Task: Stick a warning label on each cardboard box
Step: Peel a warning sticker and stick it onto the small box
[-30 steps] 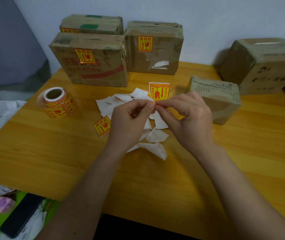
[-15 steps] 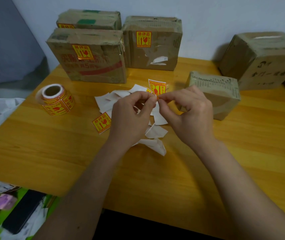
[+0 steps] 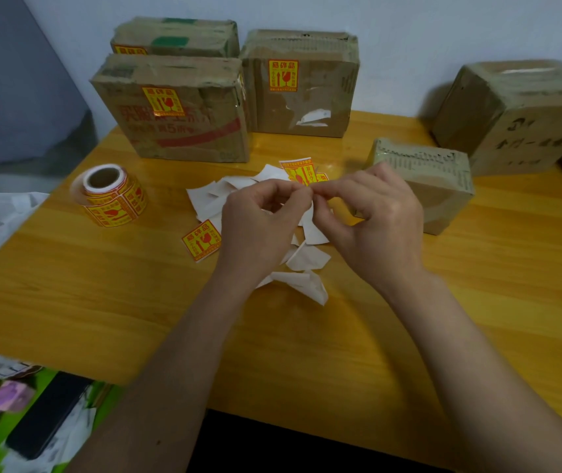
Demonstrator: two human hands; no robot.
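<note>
Your cardboard boxes are all closed, so their contents cannot be seen. Three at the back left already carry yellow-and-red labels: the front left box (image 3: 177,114), the box behind it (image 3: 173,37) and the upright box (image 3: 301,87). The small box (image 3: 426,186) just beyond your right hand and the large box (image 3: 518,114) at the right show no label. You hold one warning label (image 3: 298,170) above the wooden table (image 3: 102,302), pinched at its lower edge between your left hand (image 3: 259,227) and right hand (image 3: 375,220), fingertips meeting. It is yellow with red print and a white border. White backing scraps (image 3: 307,261) lie beneath, a loose label (image 3: 202,240) beside them, the label roll (image 3: 114,196) further left.
</note>
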